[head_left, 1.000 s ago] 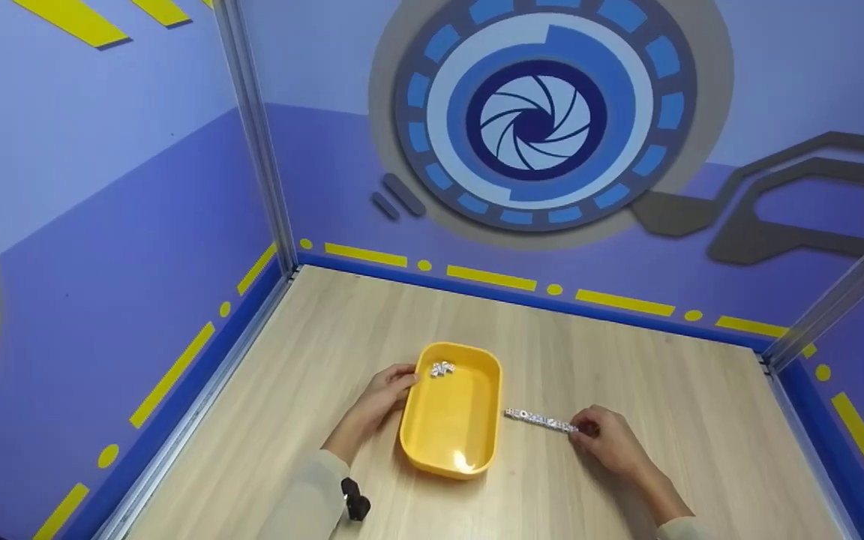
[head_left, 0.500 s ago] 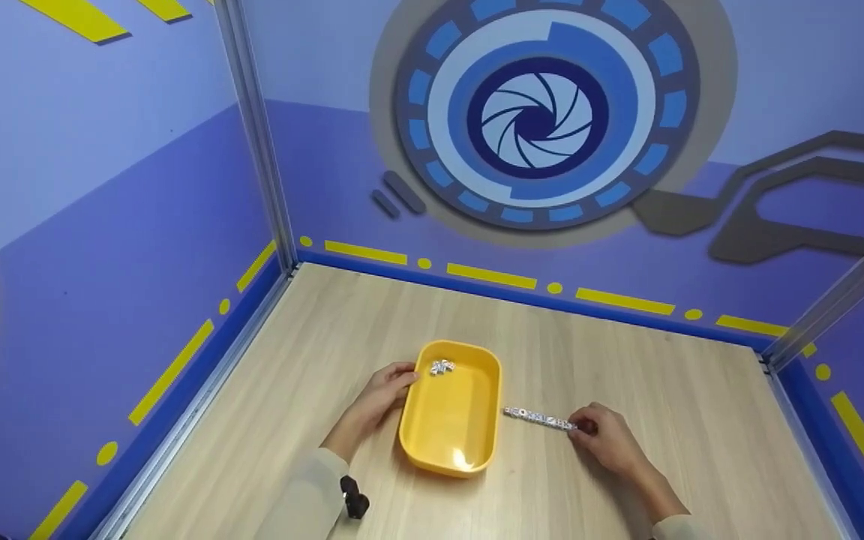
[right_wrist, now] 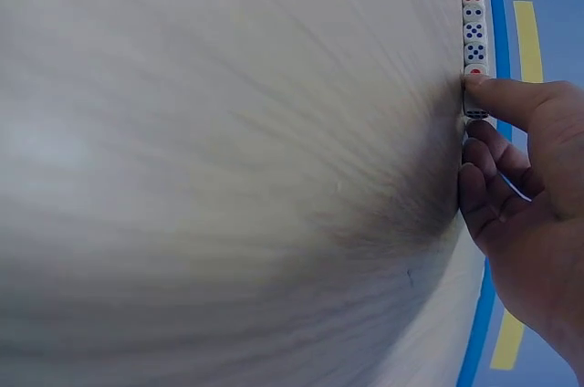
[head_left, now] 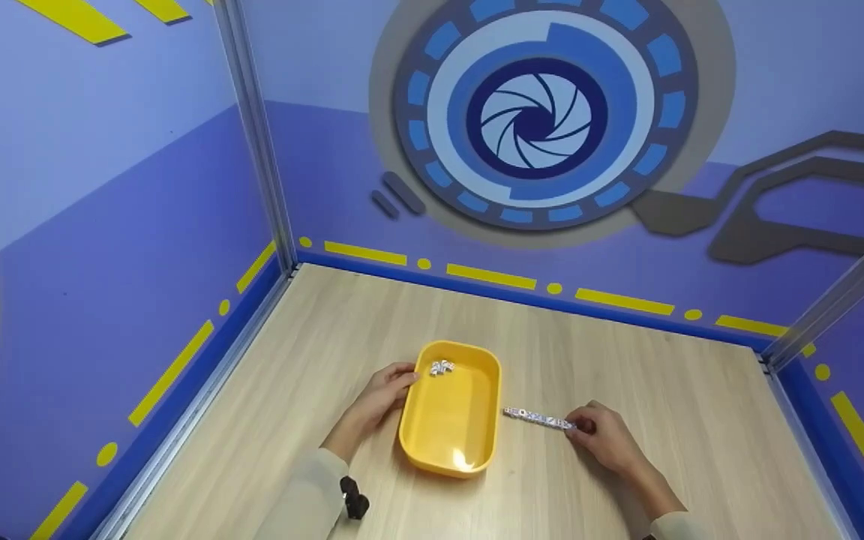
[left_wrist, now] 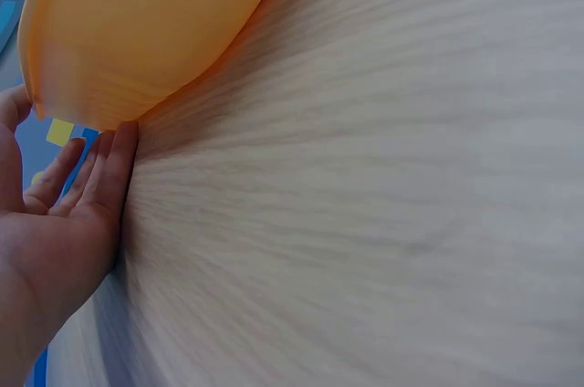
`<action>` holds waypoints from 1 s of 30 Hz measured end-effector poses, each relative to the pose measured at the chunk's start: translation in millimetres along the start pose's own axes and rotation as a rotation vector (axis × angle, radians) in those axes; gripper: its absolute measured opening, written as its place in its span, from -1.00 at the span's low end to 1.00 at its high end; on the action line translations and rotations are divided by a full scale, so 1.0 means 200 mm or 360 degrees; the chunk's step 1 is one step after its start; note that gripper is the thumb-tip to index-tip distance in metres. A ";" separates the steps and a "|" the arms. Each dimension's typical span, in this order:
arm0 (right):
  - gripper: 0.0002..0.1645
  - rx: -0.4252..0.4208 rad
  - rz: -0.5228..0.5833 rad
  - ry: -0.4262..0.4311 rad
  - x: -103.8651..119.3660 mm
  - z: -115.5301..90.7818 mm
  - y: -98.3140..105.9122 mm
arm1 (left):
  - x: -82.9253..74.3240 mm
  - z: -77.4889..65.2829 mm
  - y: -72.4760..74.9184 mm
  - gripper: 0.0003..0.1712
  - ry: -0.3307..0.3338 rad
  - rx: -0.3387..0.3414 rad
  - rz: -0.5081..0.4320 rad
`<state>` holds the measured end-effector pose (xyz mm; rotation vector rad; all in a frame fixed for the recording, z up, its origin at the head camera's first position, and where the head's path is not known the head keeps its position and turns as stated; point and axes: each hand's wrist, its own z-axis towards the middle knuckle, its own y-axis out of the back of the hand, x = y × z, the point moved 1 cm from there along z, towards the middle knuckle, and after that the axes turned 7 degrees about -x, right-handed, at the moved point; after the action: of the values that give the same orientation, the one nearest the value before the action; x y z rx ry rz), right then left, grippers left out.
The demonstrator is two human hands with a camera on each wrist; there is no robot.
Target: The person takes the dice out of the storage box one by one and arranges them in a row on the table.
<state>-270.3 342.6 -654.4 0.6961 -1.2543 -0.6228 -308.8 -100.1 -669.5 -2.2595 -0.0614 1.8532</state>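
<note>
Wood-grain tabletop (head_left: 627,352), yellow rectangular tray (head_left: 451,420) with rounded corners standing upright on it, long side running away from the person. Left hand (head_left: 383,394) grips the tray's left wall toward the far end: thumb at the rim, fingers against the outside, as the left wrist view confirms. Inside the tray, far left corner, a small cluster of loose dice (head_left: 442,367), white; count too small to make out. To the right of the tray, a straight row of white dice (head_left: 537,418) set end to end; its left end sits just beside the tray wall, apart from it. Right hand (head_left: 608,439) pinches the row's right end, thumb pressed on the near side; other fingers bent, partly hidden. Right wrist view gives red pips on some dice, dark blue on others. Pale sleeve (head_left: 301,495) on the left arm, small black object (head_left: 354,497) beside its cuff. Blue-violet wall panels (head_left: 319,172) with yellow dashes stand behind and at both sides.
</note>
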 end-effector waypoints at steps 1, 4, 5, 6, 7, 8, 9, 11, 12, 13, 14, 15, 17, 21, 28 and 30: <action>-0.83 0.0003 0.0000 0.0001 0.00 0.00 0.00 | 0.00 0.00 0.00 -0.40 0.0006 -0.0007 0.0009; -0.83 0.0010 -0.0009 0.0001 0.00 0.00 0.00 | 0.00 0.00 0.00 -0.40 0.0017 -0.0017 0.0013; -0.83 0.0017 -0.0012 0.0002 0.00 0.01 0.00 | 0.00 0.00 0.00 -0.40 0.0015 -0.0019 0.0010; -0.83 0.0025 -0.0010 0.0005 0.00 0.01 0.00 | 0.00 0.00 0.00 -0.41 0.0014 -0.0020 0.0004; -0.82 0.0035 -0.0015 0.0010 0.00 0.02 -0.01 | 0.00 0.00 0.00 -0.42 0.0011 -0.0021 -0.0002; -0.82 0.0047 -0.0017 0.0013 0.00 0.03 -0.01 | 0.00 0.00 0.00 -0.43 0.0008 -0.0021 -0.0001; -0.81 0.0058 -0.0017 0.0012 0.01 0.04 0.00 | 0.00 0.00 0.00 -0.43 0.0006 -0.0016 -0.0001; -0.80 0.0062 -0.0017 0.0020 0.04 0.06 0.00 | -0.01 0.00 0.01 -0.45 0.0016 -0.0020 0.0006; -0.78 0.0047 -0.0020 0.0033 0.06 0.08 0.00 | -0.01 0.00 0.01 -0.45 0.0023 -0.0028 0.0010; -0.77 0.0032 -0.0017 0.0044 0.10 0.10 0.01 | -0.01 0.00 0.02 -0.46 0.0030 -0.0038 0.0012; -0.77 0.0015 -0.0012 0.0053 0.14 0.12 0.01 | -0.01 0.00 0.02 -0.46 0.0037 -0.0046 0.0014; -0.76 -0.0011 0.0002 0.0069 0.18 0.14 0.00 | -0.02 -0.01 0.02 -0.46 0.0043 -0.0052 0.0011; -0.75 -0.0051 0.0042 0.0124 0.28 0.19 -0.01 | -0.02 -0.01 0.03 -0.46 0.0052 -0.0068 0.0013; -0.76 -0.0096 0.0179 0.0236 0.48 0.29 -0.07 | -0.02 0.00 0.01 -0.43 0.0039 -0.0040 0.0017; -0.80 -0.0187 0.0406 0.0386 0.76 0.40 -0.30 | 0.00 0.01 0.00 -0.45 0.0019 -0.0013 -0.0018; -0.79 -0.0211 0.0451 0.0408 0.81 0.42 -0.37 | 0.01 0.01 0.00 -0.45 0.0015 -0.0009 -0.0023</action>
<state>-323.4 161.4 -594.7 0.4602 -1.0385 -0.3658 -310.0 -99.5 -670.8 -2.2658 -0.0813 1.8371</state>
